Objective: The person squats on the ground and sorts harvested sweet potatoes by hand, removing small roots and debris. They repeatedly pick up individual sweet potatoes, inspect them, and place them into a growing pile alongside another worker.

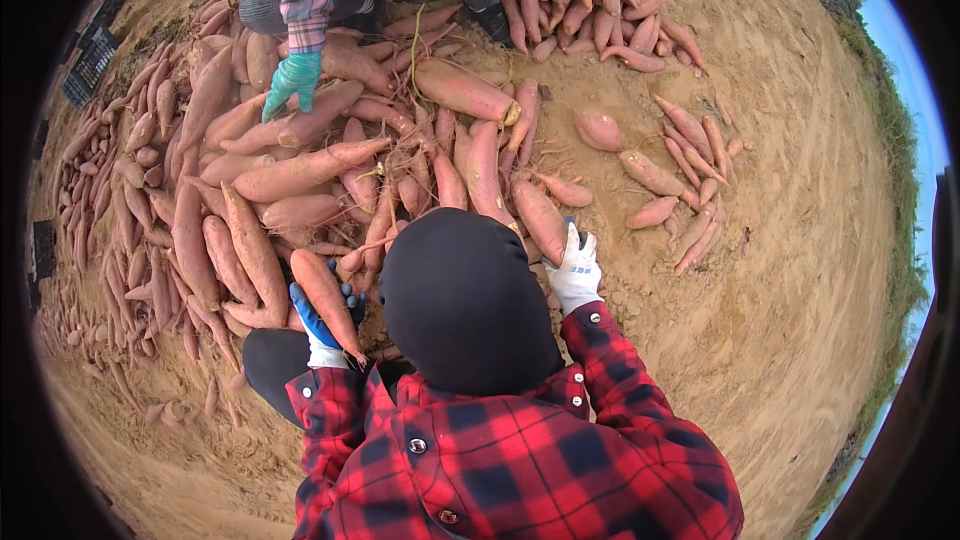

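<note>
My left hand [316, 330], in a white glove with a blue coated palm, holds a long reddish sweet potato [322, 292]. Its root tip points down toward my wrist. On the right, my right hand [574, 270], white glove back upward, grips the near end of a thick sweet potato [538, 214]. The fingers on the far side are partly hidden. A large pile of sweet potatoes [300, 172] spreads before me and to the left, with thin roots tangled among them. A rounded form in black cloth [465, 300] covers part of the near middle.
Across the pile, another person's green-gloved hand [295, 82] touches a sweet potato. A second heap [585, 4] lies at far right. Several loose sweet potatoes [682, 165] rest on sandy soil [787, 255]. Dark plastic crates [91, 64] stand at the left edge.
</note>
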A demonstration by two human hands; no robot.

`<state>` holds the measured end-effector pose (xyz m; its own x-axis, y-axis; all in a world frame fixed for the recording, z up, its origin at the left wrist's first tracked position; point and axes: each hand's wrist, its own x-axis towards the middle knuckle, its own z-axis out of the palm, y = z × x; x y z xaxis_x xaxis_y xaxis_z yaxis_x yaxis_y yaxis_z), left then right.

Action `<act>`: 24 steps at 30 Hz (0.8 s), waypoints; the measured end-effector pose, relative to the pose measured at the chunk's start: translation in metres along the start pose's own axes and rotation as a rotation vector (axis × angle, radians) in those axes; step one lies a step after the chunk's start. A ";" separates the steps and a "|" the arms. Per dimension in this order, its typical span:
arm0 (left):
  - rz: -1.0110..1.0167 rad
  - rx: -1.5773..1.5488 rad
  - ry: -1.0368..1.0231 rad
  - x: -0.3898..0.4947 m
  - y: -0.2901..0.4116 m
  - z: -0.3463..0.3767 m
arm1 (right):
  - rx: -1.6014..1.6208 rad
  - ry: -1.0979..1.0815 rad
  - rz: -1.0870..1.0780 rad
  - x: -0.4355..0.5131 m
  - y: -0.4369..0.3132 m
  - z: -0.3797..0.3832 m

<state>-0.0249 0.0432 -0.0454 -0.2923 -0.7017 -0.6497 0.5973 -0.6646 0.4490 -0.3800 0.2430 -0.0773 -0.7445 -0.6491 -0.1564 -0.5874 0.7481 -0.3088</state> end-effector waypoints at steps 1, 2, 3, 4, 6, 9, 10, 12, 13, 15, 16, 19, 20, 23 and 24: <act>-0.008 -0.009 0.008 -0.003 0.001 0.005 | 0.054 -0.030 0.022 0.006 0.004 -0.002; -0.016 -0.019 0.017 -0.005 0.002 0.011 | 0.125 -0.055 0.030 0.014 0.013 0.002; -0.011 -0.017 0.036 -0.004 0.002 0.011 | 0.243 0.068 -0.081 0.021 0.017 0.001; -0.005 -0.017 0.056 -0.004 0.002 0.012 | 0.712 -0.170 0.198 0.028 0.022 0.000; 0.067 0.033 0.091 -0.004 -0.001 0.016 | 1.511 -0.498 0.616 0.033 0.034 0.000; 0.093 0.014 0.097 -0.007 -0.001 0.018 | 2.195 -0.781 0.716 0.029 0.029 -0.001; 0.091 -0.002 0.089 -0.007 -0.002 0.021 | 2.301 -0.821 0.628 0.030 0.021 -0.006; -0.013 -0.294 0.047 -0.012 0.003 0.033 | 2.510 -0.901 0.430 0.035 0.007 -0.014; -0.078 -0.487 0.010 -0.016 0.005 0.042 | 2.535 -0.897 0.438 0.039 0.005 -0.015; -0.106 -0.452 0.035 -0.016 0.005 0.044 | 2.584 -0.890 0.451 0.048 0.001 -0.018; -0.068 -0.224 0.098 -0.012 0.004 0.037 | 2.647 -0.943 0.468 0.051 -0.001 -0.021; -0.019 0.084 0.043 -0.005 0.003 0.017 | 2.691 -0.991 0.432 0.056 0.003 -0.016; -0.012 0.124 -0.015 -0.004 0.003 0.012 | 2.703 -1.017 0.385 0.055 0.004 -0.014; -0.047 0.027 -0.132 -0.006 0.010 0.008 | 2.569 -1.060 0.287 0.054 -0.007 -0.023; -0.035 -0.012 -0.139 -0.008 0.010 0.007 | 2.471 -1.030 0.324 0.054 -0.008 -0.025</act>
<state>-0.0221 0.0396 -0.0312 -0.4137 -0.7074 -0.5731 0.5934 -0.6869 0.4195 -0.4235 0.2049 -0.0602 -0.0377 -0.9622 -0.2699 0.9989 -0.0439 0.0170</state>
